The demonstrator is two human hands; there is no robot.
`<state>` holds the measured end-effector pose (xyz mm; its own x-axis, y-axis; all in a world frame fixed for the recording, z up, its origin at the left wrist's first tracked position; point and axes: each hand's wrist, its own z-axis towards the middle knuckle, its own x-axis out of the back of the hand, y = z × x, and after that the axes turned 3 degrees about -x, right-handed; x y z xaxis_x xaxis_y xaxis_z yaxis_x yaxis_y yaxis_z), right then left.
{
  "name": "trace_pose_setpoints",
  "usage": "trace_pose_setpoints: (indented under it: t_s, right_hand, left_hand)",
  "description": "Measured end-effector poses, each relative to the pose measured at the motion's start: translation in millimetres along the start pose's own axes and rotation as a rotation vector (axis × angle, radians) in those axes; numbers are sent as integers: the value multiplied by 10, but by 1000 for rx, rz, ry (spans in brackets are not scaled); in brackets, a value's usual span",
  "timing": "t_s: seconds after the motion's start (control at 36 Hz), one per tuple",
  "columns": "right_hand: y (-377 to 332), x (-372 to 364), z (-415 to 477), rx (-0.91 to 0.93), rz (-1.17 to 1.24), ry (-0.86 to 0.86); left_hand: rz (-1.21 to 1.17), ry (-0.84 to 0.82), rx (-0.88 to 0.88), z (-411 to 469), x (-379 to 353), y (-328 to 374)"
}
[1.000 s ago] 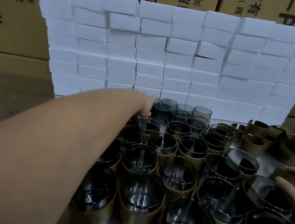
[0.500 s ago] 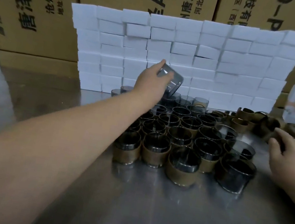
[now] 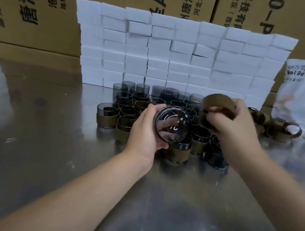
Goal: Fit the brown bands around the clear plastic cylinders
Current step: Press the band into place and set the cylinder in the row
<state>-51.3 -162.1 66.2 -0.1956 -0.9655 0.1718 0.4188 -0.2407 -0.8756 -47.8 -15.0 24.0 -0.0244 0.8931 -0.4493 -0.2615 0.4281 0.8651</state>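
Within left hand (image 3: pixel 145 132), bare clear cylinder (image 3: pixel 172 126)

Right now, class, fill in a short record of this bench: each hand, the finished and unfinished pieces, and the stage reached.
Left hand: grips a clear cylinder, round end facing the camera
Right hand: pinches a brown band, up and right of that cylinder
Stage: band not yet on the cylinder
Banded cylinders: clustered on the metal table, front rows
Bare cylinders: back row, before the white blocks
Loose bands: heap at the right
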Motion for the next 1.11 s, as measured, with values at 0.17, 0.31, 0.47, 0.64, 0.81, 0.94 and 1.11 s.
trace_pose_setpoints:
  t_s: [0.17, 0.31, 0.47, 0.64, 0.81, 0.94, 1.11]
  right_hand:
    - [60, -165, -210, -6, 259, -165]
    - [208, -235, -382, 73, 150, -260]
    - [241, -250, -441, 122, 92, -226]
    - [288, -278, -457, -56, 267, -299]
    - [315, -337, -496, -115, 305, -239]
    - [324, -375, -501, -146, 332, -148]
    - [318, -373, -486, -204, 371, -41]
  left_hand:
    - [75, 56, -122, 35, 141, 39]
    - [188, 76, -237, 49, 168, -73]
    - [267, 51, -269, 54, 175, -101]
    - [261, -5, -353, -30, 106, -159]
    - [238, -5, -386, -111, 57, -211]
    - [653, 101, -616, -99, 123, -176]
    - [817, -234, -616, -274, 130, -200]
